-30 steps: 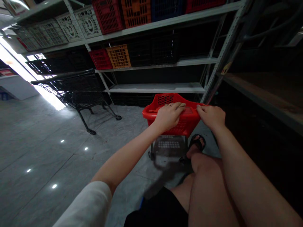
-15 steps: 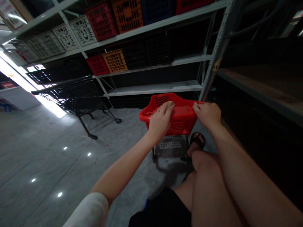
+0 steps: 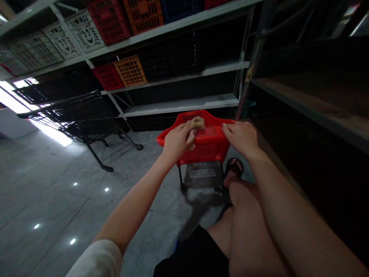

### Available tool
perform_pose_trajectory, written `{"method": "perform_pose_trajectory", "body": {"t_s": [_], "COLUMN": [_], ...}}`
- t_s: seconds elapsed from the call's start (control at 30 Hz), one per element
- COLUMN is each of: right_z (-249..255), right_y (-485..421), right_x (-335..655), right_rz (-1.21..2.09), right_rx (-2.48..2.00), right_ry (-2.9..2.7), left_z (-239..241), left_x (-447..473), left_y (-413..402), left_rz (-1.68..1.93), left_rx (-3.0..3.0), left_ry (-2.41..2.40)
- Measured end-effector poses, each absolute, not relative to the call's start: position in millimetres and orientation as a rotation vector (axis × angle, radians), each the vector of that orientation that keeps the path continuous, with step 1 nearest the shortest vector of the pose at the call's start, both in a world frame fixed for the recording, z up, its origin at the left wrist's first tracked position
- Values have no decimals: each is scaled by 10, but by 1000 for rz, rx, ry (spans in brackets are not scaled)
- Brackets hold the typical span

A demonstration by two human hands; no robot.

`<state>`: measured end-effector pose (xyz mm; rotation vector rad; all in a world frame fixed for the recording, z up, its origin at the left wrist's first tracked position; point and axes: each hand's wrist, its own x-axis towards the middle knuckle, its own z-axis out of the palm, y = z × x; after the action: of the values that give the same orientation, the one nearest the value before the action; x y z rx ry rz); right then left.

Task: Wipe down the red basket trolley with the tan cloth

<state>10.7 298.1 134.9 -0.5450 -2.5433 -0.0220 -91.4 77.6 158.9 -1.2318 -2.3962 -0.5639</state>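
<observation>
At arm's length, my left fingers (image 3: pixel 186 129) clamped tan cloth (image 3: pixel 198 123), my right fingers (image 3: pixel 227 130) the red cart's rim (image 3: pixel 211 140); a post's yellow label (image 3: pixel 250 73) was unreadable.

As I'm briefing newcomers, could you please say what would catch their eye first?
Probably the red basket near the middle, with the left hand holding a tan cloth-like item at its rim and the right hand on its right side. Next come colored crates on the shelves behind, and a dark shopping cart at left.
</observation>
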Motion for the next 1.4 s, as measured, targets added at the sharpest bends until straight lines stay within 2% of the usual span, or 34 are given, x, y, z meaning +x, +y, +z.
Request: {"method": "perform_pose_trajectory", "body": {"t_s": [0.23,0.37,0.6,0.77,1.0,1.2,1.4], "right_z": [1367,1373,1365,1357,1335,1383,1370], "right_y": [2893,2836,2814,2796,2782,2808,2836], "right_x": [103,103,102,78,91,160,185], "right_rz": [1,-44,-86,-110,-102,-48,-17], "right_rx": [-576,-593,-600,-644,-673,-648,-551], "right_ry": [-2543,-2531,-2535,-2511,-2485,-2542,-2516], "left_z": [1555,1571,1835,1926,1661,1326,1431], "left_x": [-1022,-901,-1096,-1265,-785,-673,-1086], "left_y": [428,789,1629,1816,1347,885,208], "left_rz": [-553,-575,-320,-261,-408,-313,-245], "left_rx": [-1165,-1336,-1498,-1544,-1556,-1705,-2060], "left_ry": [-2417,-2370,-2614,-2771,-2297,-1974,-2050]}}
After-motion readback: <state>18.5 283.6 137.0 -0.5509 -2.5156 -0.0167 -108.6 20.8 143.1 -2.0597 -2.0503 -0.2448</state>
